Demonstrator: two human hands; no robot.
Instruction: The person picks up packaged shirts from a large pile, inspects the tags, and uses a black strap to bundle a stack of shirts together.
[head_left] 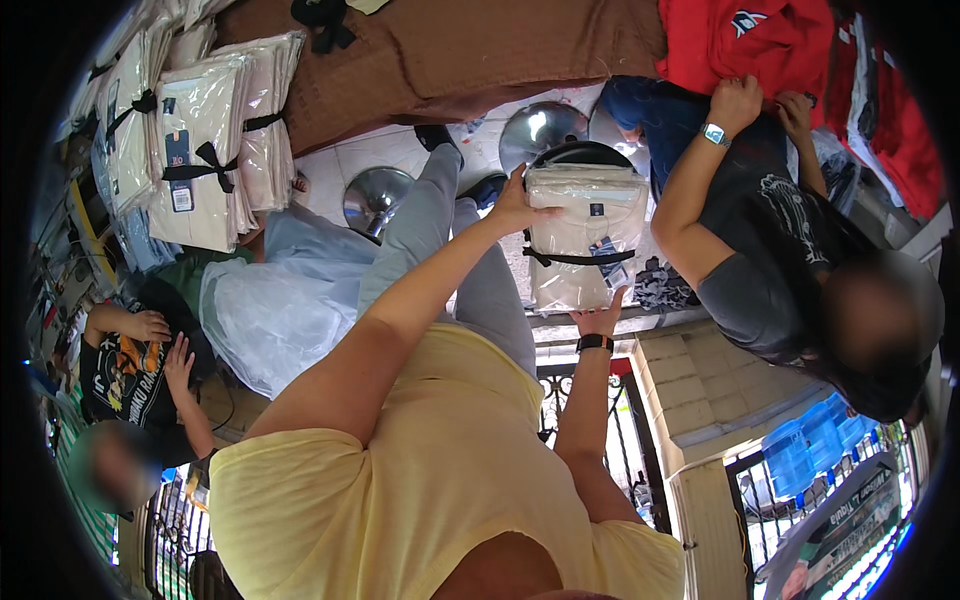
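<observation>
A stack of folded cream shirts (pixel 585 225) in clear plastic, with a black band around it and a tag hanging on its front, is between my hands. At its upper left side, my left hand (pixel 522 208) grips the edge, thumb over the front and fingers partly hidden behind. My right hand (pixel 602 316), below a black wristband, holds the stack's near edge from underneath, fingertips against the plastic. A dark round stool seat (pixel 582 152) shows just behind the stack.
Tied stacks of bagged cream shirts (pixel 200 150) stand at the far left, beside a brown-covered table (pixel 450 50). To the right, a person handles red cloth (pixel 745 50). Another person sits at left, near a large translucent plastic bag (pixel 285 300). Metal stools (pixel 375 198) stand on the floor.
</observation>
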